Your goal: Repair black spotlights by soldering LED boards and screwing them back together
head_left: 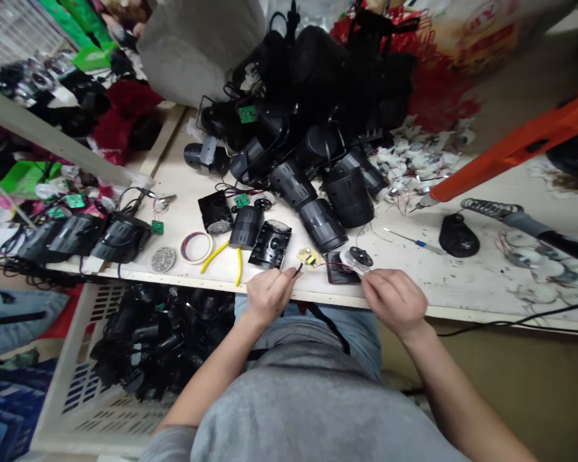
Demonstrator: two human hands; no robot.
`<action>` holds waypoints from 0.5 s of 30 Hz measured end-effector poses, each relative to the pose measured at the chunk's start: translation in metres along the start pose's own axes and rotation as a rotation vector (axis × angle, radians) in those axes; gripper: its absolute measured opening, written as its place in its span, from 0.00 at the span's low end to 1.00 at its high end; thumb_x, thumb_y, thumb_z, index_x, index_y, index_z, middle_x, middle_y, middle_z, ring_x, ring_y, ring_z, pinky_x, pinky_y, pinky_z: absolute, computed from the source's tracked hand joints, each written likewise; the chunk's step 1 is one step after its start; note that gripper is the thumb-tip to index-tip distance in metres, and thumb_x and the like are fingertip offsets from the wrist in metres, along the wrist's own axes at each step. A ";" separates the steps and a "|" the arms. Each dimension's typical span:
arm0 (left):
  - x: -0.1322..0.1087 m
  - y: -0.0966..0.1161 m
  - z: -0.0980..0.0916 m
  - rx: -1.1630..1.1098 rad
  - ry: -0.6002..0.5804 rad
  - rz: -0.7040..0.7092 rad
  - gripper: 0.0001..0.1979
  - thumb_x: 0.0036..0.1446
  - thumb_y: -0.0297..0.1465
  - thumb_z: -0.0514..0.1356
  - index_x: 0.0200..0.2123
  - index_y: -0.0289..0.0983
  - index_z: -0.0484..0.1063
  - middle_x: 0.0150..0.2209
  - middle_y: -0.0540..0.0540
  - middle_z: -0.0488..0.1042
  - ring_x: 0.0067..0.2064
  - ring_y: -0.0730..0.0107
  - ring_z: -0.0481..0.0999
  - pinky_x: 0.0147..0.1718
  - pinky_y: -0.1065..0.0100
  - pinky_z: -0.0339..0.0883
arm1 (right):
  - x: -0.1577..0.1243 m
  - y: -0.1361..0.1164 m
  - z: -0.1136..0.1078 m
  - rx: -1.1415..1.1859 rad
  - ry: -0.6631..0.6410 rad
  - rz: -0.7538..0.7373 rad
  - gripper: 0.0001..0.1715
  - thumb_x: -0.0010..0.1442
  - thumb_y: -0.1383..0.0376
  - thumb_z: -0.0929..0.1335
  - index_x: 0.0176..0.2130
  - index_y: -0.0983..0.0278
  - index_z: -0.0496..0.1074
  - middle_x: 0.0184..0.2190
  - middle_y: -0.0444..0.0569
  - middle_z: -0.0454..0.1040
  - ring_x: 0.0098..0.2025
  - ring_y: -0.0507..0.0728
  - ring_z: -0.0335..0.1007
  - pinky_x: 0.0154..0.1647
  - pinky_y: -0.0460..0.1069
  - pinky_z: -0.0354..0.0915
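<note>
two bare hands work at the near edge of the bench (462,301), apart from each other, both forearms slanting inward from the near left and near right. the left hand (270,296) is curled, knuckles up, its thumb and forefinger pressed together on a short black lead (299,269); the other fingers fold toward the palm. just beyond those fingertips, a little to the right, a yellowish circuit board (309,258) lies on the bench. a thin red wire (334,264) runs right from it toward a pale round part (352,263) topped by a black disc (362,256). the right hand (399,301) has its back turned up, thumb and forefinger closed on the near edge of the pale round part, remaining fingers curled in. a dark block (340,274) sits just beneath; whether the part rests on it or is slightly lifted, i cannot tell. just past the left hand lies an open black housing (271,247), with a yellow-handled tool (239,266) and a roll of tape (209,248) farther left. black cylindrical housings (322,224) lie clustered on the far side.
</note>
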State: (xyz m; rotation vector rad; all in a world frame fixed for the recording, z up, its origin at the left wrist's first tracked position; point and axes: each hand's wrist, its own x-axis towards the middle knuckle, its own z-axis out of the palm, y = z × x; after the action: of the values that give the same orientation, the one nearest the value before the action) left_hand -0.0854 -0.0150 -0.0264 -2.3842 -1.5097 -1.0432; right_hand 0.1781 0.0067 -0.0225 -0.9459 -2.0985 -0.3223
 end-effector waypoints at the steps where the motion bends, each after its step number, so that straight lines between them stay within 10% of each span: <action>1: 0.006 -0.002 -0.004 -0.016 -0.070 -0.001 0.10 0.70 0.34 0.58 0.39 0.38 0.78 0.22 0.51 0.71 0.24 0.73 0.70 0.25 0.69 0.58 | -0.005 0.001 0.002 -0.010 -0.010 -0.034 0.10 0.62 0.76 0.71 0.41 0.64 0.70 0.30 0.49 0.76 0.30 0.54 0.71 0.32 0.49 0.69; 8: 0.040 0.003 -0.053 -0.537 -0.459 -0.247 0.10 0.65 0.39 0.63 0.37 0.40 0.80 0.32 0.47 0.81 0.33 0.69 0.80 0.33 0.70 0.72 | -0.020 0.002 0.006 -0.012 -0.035 -0.096 0.09 0.64 0.75 0.68 0.37 0.62 0.73 0.31 0.49 0.77 0.31 0.53 0.70 0.31 0.49 0.67; 15: -0.031 -0.001 -0.068 -0.709 -0.857 -0.734 0.16 0.60 0.45 0.63 0.32 0.38 0.78 0.31 0.47 0.80 0.34 0.66 0.78 0.37 0.67 0.72 | -0.028 0.010 0.005 -0.008 -0.030 -0.099 0.09 0.63 0.76 0.68 0.35 0.63 0.74 0.29 0.49 0.76 0.31 0.53 0.69 0.31 0.49 0.70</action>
State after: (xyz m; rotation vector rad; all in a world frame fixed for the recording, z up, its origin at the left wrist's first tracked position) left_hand -0.1267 -0.0686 0.0052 -3.0442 -2.8704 -0.7229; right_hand 0.1936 0.0014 -0.0478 -0.8580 -2.1777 -0.3690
